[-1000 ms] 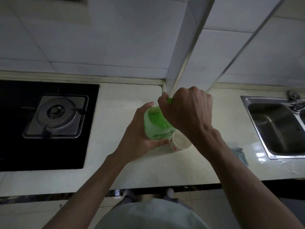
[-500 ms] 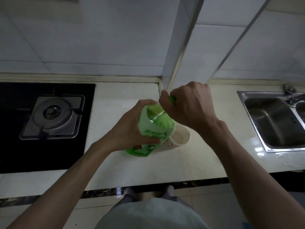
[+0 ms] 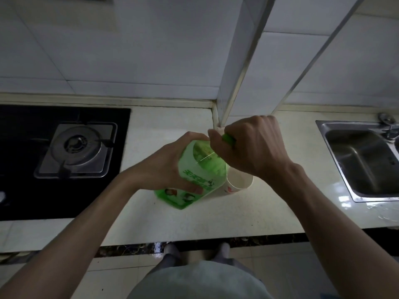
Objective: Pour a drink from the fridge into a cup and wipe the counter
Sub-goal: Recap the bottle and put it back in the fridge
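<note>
A person at a kitchen worktop (image 3: 172, 225) is gripping a green plastic drink bottle (image 3: 195, 180) with both hands. The left hand (image 3: 166, 169) is wrapping around the bottle's body, its fingers (image 3: 192, 137) curling over the far side while the thumb is pressing the label on the near side. The right hand (image 3: 257, 147) is closing over the green cap (image 3: 228, 140), its fingers (image 3: 217, 137) bunched tightly round it, with the fingertips hidden under the hand. The bottle is leaning, its neck rising toward the right fingers and its base pointing down and away from the left fingers, toward the person; whether the base is touching the worktop cannot be told.

A white paper cup (image 3: 239, 183) is standing upright on the worktop directly under the right wrist, just beside the bottle's shoulder, its mouth open upward. Its contents cannot be made out.

Well beyond the left fingers, on the side away from the cup, a gas burner (image 3: 77, 149) is sitting in a black hob. Well out past the right fingers, a steel sink (image 3: 362, 165) is set into the worktop, with a tap (image 3: 388, 124) at its back edge. A white tiled wall (image 3: 129, 50) is rising behind both hands.
</note>
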Demonstrator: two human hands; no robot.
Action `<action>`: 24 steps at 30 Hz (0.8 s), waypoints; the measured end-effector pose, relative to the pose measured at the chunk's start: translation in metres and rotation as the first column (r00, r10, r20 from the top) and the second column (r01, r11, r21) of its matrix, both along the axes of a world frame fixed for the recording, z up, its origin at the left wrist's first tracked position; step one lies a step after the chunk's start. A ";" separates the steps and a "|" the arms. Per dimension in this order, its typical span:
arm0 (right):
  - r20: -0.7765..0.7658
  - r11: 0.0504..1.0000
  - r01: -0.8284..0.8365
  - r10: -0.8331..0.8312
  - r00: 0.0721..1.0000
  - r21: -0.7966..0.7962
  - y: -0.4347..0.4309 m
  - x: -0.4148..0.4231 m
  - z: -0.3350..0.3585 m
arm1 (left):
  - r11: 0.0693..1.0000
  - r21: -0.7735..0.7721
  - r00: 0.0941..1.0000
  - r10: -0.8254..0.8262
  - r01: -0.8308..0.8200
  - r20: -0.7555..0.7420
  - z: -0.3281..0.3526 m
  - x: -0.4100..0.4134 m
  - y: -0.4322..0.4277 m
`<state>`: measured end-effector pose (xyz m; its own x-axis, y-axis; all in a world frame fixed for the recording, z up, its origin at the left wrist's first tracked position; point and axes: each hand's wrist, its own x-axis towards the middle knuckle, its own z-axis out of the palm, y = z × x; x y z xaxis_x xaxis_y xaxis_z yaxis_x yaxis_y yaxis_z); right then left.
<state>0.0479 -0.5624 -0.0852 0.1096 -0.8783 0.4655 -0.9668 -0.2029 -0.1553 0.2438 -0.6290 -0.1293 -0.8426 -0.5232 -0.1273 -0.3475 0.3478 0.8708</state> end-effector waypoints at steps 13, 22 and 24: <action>0.205 0.929 0.349 -0.369 0.907 0.128 -0.006 0.007 -0.021 | 0.911 -0.294 0.954 0.250 -0.290 -0.166 -0.027 -0.025 0.020; 0.211 0.871 0.428 -0.477 0.853 0.239 -0.007 0.002 -0.024 | 0.858 -0.368 0.933 0.333 -0.360 -0.137 -0.034 -0.037 0.028; 0.173 0.864 0.416 -0.473 0.864 0.283 -0.007 -0.002 -0.023 | 0.873 -0.346 0.939 0.324 -0.344 -0.115 -0.036 -0.037 0.029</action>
<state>0.0464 -0.5699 -0.1085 -0.4028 -0.8911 0.2091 -0.8756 0.3087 -0.3714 0.2066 -0.5999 -0.1650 -0.6099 -0.7763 0.1592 -0.4562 0.5082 0.7305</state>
